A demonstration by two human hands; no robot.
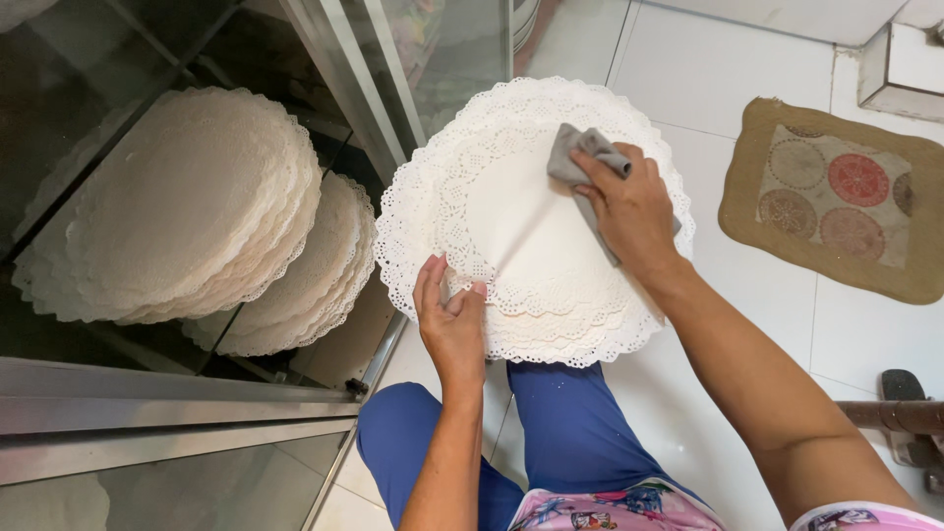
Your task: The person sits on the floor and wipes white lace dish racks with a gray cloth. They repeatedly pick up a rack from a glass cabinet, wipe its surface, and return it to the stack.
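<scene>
My left hand (450,313) grips the near edge of a stack of round white paper lace doilies (492,211), holding it up over my blue-trousered knees. My right hand (629,208) presses a crumpled grey cloth (580,155) against the top doily, near its upper right part. The cloth is bunched under my fingers, with a strip of it showing below my palm.
A glass display case (364,108) with metal frames stands at the left, holding two more piles of doilies (187,202) on a glass shelf. A brown floor mat (836,197) with round patterns lies on the white tiled floor at the right. A dark metal object (910,418) sits at the right edge.
</scene>
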